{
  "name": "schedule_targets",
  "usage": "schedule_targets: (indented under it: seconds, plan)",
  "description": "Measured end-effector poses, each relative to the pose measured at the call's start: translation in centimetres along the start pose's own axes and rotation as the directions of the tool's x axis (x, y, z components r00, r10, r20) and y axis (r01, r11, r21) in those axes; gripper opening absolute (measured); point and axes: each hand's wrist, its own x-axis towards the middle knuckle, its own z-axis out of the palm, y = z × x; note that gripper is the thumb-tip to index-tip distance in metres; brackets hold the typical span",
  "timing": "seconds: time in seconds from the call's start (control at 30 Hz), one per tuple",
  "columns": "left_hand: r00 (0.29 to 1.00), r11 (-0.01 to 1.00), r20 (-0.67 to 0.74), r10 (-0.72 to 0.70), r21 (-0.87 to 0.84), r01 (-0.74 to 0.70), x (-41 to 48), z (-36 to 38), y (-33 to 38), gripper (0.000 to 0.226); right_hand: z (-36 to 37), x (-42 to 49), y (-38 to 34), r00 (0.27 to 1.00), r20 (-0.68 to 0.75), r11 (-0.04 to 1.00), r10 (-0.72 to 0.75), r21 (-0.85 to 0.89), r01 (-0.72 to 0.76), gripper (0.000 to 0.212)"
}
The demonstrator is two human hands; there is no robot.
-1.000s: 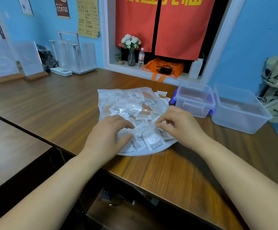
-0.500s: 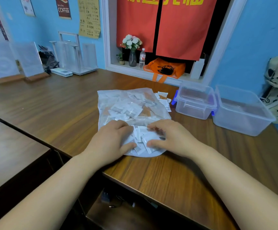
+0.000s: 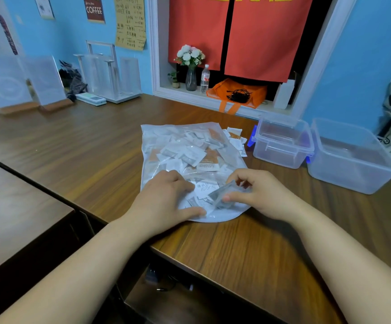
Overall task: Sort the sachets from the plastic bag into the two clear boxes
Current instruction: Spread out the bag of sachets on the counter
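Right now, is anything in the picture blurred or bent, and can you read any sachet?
Head view: the wide-angle lens bows the table edge and window frame. Head view: the grey piece pinched by the right hand is motion-smeared; sachet or bag fold, unclear. Head view: "Sugar" reads on a sachet beside the left hand; the yellow menu is too soft.

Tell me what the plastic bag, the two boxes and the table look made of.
Plastic bag: thin glossy clear film; sachets show through.
Smaller box, larger box: stiff translucent plastic, slightly frosted, see-through walls.
Table: wood or wood-look laminate, grain visible, satin sheen.
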Motion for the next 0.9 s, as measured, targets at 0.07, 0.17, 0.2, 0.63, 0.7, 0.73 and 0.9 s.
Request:
schedule_targets:
  seconds: [0.07, 0.17, 0.2, 0.63, 0.7, 0.73, 0.9]
  plan:
    - [0.999, 0.999, 0.019, -0.044, 0.006, 0.044, 0.2, -0.2, 0.3, 0.055, -0.2, -0.1, 0.3, 1.0, -0.008, 0.999, 0.013, 0.048, -0.013, 0.032]
    - [0.992, 0.998, 0.11, -0.058, 0.015, 0.057, 0.5, -1.0, 0.4, 0.048, -0.3, -0.3, 0.5, 0.998, -0.032, 0.993, 0.046, 0.113, -0.042, 0.033]
    - [0.987, 0.998, 0.147, -0.058, 0.008, 0.057, 0.6, -1.6, 0.3, 0.046, -0.2, -0.3, 0.5, 0.998, -0.032, 0.99, 0.058, 0.131, -0.054, 0.031]
    - [0.98, 0.942, 0.131, -0.153, -0.279, 0.184, 0.1, -4.2, -1.5, 0.025, -0.1, -0.2, 0.7, 0.992, -0.009, 0.964, 0.126, 0.236, -0.12, 0.017]
    - [0.982, 0.924, 0.04, -0.187, -0.333, 0.189, 0.2, -4.2, -1.4, 0.024, -0.1, -0.3, 0.5, 0.991, -0.038, 0.952, 0.13, 0.284, -0.115, 0.014]
    - [0.977, 0.905, -0.03, -0.211, -0.383, 0.184, 0.3, -4.1, -1.1, 0.023, -0.2, -0.3, 0.3, 0.99, -0.062, 0.942, 0.128, 0.32, -0.102, 0.014]
    - [0.914, 0.796, -0.251, -0.319, -0.595, 0.114, 0.8, -2.9, 1.9, 0.016, -0.1, -0.6, -1.6, 0.982, -0.15, 0.853, 0.113, 0.522, -0.019, 0.014]
